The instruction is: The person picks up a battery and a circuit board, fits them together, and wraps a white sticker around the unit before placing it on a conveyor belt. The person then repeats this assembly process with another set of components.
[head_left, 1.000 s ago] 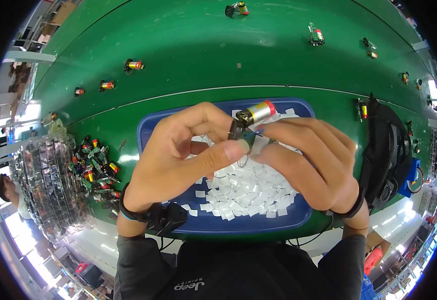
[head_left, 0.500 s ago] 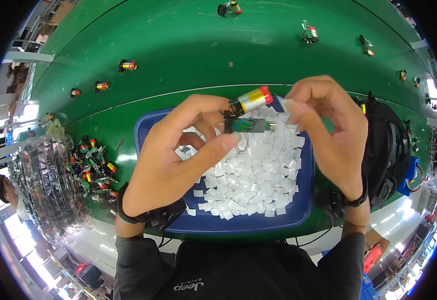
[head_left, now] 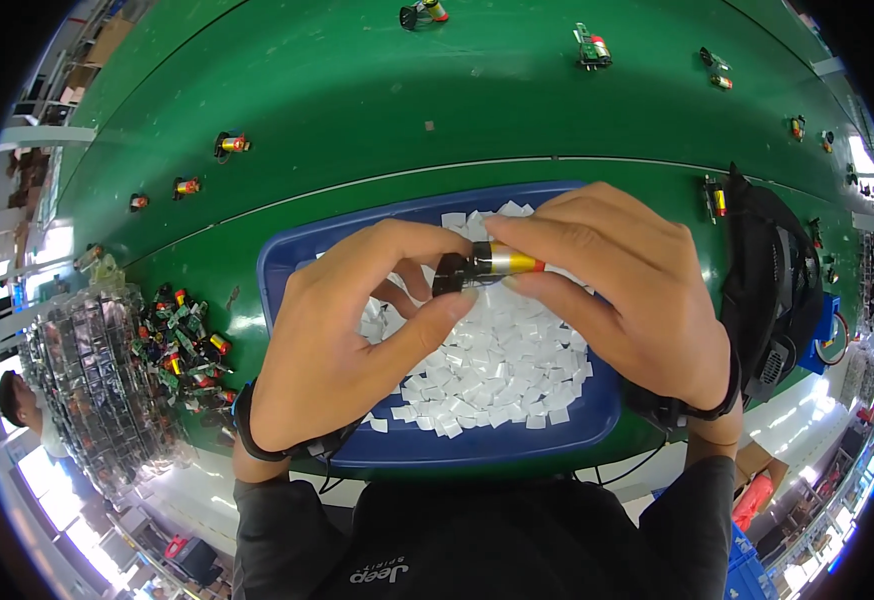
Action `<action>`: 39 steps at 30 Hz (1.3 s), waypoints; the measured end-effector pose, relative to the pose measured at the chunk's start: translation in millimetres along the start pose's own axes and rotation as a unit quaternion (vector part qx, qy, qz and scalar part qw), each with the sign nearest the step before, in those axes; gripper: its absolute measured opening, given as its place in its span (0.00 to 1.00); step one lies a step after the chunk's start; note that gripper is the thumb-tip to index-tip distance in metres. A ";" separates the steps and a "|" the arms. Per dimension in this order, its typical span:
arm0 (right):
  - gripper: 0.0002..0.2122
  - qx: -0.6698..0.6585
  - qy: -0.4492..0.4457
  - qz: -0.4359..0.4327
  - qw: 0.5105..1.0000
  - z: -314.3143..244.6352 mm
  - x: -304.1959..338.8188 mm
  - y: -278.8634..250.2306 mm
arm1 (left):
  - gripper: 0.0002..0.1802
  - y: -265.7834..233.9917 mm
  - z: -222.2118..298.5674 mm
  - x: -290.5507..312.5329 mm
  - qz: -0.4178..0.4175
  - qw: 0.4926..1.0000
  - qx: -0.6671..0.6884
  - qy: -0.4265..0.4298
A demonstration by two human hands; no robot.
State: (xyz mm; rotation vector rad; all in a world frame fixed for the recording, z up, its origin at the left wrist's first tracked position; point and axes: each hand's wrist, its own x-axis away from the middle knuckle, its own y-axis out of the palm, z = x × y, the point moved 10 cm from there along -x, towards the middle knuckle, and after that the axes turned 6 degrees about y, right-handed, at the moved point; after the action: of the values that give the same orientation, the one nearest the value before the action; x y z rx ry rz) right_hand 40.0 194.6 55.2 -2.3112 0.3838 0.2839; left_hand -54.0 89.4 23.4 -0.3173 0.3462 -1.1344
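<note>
Above a blue tub [head_left: 297,240] my left hand [head_left: 327,325] pinches the black plastic end piece [head_left: 451,276] of a small electronic assembly. Its cylindrical battery [head_left: 510,261], silver and yellow with a red end, points to the right. My right hand [head_left: 632,290] closes on the battery from the other side, index finger above and thumb below. The circuit board is mostly hidden behind the battery and my fingers. Under both hands, many small white square pieces [head_left: 497,375] fill the tub. I cannot make out a white piece between my right fingers.
A pile of similar battery-and-board assemblies [head_left: 185,345] lies left of the tub, beside stacked clear plastic trays [head_left: 97,370]. More assemblies [head_left: 593,48] are spread over the green table [head_left: 357,110]. A black bag [head_left: 772,290] stands at right. A person [head_left: 22,405] is at far left.
My right hand has moved left onto the battery; the small white piece it held is now out of sight. The assembly has turned, its battery swinging down to nearly level, covering the board.
</note>
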 end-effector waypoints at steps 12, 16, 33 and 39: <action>0.19 -0.024 0.060 0.069 0.996 5.5 7.0 -2.5 | 0.17 9.1 1.0 1.5 0.049 0.998 0.033 0.009; 0.18 -0.063 0.011 0.104 0.993 -0.2 5.2 -2.5 | 0.17 8.3 2.4 3.5 0.051 0.997 0.033 0.039; 0.15 -0.007 -0.041 0.091 0.995 -19.7 4.7 -7.1 | 0.10 11.4 10.0 5.3 -0.012 0.996 0.081 0.036; 0.15 0.040 -0.119 0.082 0.989 -39.3 9.6 -4.0 | 0.09 23.8 -13.3 10.1 -0.055 0.918 0.372 -0.128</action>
State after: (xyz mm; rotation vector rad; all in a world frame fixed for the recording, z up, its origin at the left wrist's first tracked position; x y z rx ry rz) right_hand 53.8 167.1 81.6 -2.1402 0.4560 0.6094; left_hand -36.3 88.5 0.4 0.1949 -0.3474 -1.2336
